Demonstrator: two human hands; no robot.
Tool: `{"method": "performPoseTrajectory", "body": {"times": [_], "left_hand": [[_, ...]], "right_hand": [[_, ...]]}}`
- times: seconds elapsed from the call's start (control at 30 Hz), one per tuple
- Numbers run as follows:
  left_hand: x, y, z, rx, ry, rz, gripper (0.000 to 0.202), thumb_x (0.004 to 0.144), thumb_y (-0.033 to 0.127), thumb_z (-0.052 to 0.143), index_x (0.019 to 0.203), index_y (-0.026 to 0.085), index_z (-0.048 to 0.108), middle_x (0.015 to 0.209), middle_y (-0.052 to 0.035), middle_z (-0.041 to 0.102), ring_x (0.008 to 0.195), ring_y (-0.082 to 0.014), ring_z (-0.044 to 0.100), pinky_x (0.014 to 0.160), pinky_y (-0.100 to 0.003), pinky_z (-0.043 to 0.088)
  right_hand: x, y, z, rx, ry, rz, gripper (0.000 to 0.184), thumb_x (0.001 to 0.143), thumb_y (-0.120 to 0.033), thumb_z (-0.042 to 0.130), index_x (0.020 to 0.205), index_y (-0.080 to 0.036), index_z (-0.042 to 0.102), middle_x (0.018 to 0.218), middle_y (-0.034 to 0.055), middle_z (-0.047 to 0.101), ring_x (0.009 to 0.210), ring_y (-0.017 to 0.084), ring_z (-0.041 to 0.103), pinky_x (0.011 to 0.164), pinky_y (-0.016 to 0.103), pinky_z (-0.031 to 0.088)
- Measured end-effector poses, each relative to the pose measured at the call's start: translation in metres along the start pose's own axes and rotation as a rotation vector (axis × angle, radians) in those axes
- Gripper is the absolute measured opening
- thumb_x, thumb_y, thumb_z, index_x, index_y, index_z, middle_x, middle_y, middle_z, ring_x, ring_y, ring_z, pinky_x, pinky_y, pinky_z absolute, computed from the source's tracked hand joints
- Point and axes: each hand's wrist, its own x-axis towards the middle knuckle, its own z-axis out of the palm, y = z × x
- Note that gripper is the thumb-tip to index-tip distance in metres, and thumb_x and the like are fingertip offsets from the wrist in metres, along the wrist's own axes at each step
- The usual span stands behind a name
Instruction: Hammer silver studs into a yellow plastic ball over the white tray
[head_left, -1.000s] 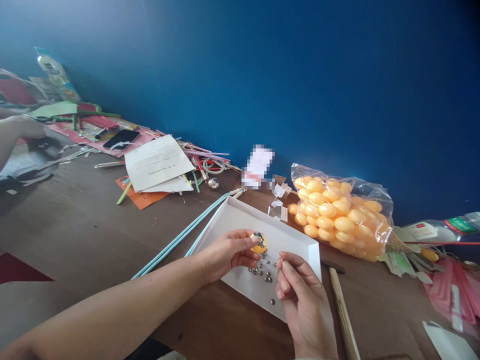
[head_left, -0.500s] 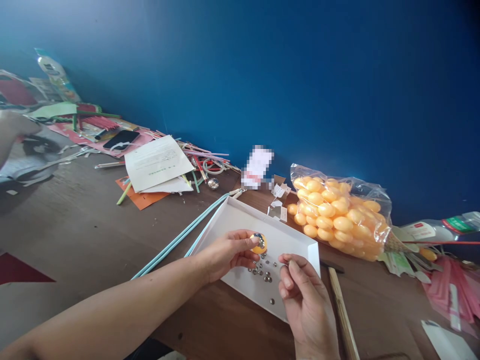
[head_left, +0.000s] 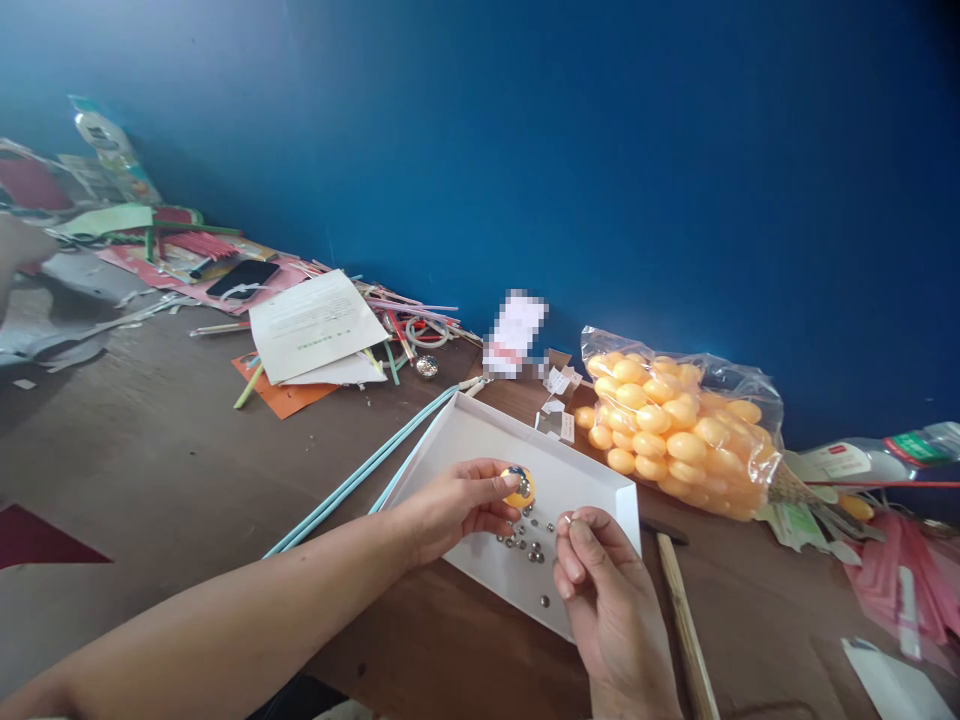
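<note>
My left hand (head_left: 461, 505) holds a yellow-orange plastic ball (head_left: 529, 484) between thumb and fingers, with shiny silver pieces covering part of its surface. Between the thumb and forefinger of my right hand (head_left: 611, 595), a small metal tack (head_left: 568, 520) is pinched, its tip showing. Both hands are over a shallow white tray (head_left: 442, 440), the right one by its near right side. Several loose silver tacks (head_left: 535, 552) lie on the tray floor below the ball. Ball and tack are apart.
A clear bag of yellow-orange balls (head_left: 675, 420) stands behind the tray. Right of it lies a wooden-handled tool (head_left: 684, 625). Light-blue sticks (head_left: 352, 490), papers (head_left: 315, 330) and a silver-studded ball (head_left: 426, 367) lie leftward. Another person's blurred hand (head_left: 19, 245) is at the left edge.
My right hand has shifted slightly left, and the tack's tip now shows between its fingers. My left hand and the ball stay put. The other person's hand has drawn back leftward.
</note>
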Motion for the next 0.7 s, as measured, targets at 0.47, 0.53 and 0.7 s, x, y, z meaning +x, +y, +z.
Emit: {"method": "performPoseTrajectory", "body": {"times": [0.47, 0.53, 0.7], "left_hand": [[-0.001, -0.002, 0.002, -0.008, -0.085, 0.061, 0.032, 0.080, 0.038, 0.068, 0.099, 0.012, 0.063, 0.092, -0.0088, 0.063, 0.078, -0.0148, 0.061, 0.081, -0.034, 0.050], [-0.002, -0.001, 0.002, 0.003, -0.080, 0.053, 0.033, 0.079, 0.038, 0.069, 0.098, 0.012, 0.063, 0.091, -0.0086, 0.063, 0.077, -0.0147, 0.061, 0.081, -0.035, 0.050], [-0.002, 0.000, 0.003, 0.054, -0.065, 0.041, 0.033, 0.078, 0.038, 0.070, 0.098, 0.013, 0.063, 0.088, -0.0063, 0.062, 0.074, -0.0123, 0.060, 0.073, -0.029, 0.050]], "right_hand": [[-0.005, 0.017, 0.007, -0.319, -0.099, -0.067, 0.014, 0.086, -0.034, 0.066, 0.091, -0.022, 0.061, 0.060, -0.0058, 0.053, 0.050, 0.006, 0.047, 0.048, 0.017, 0.039], [-0.005, 0.018, 0.008, -0.326, -0.077, -0.090, 0.014, 0.085, -0.034, 0.067, 0.089, -0.022, 0.061, 0.058, -0.0067, 0.053, 0.048, 0.005, 0.046, 0.047, 0.017, 0.038], [-0.003, 0.019, 0.011, -0.395, -0.023, -0.127, 0.017, 0.084, -0.037, 0.068, 0.087, -0.022, 0.061, 0.052, -0.0081, 0.051, 0.046, 0.005, 0.044, 0.046, 0.017, 0.035]]}}
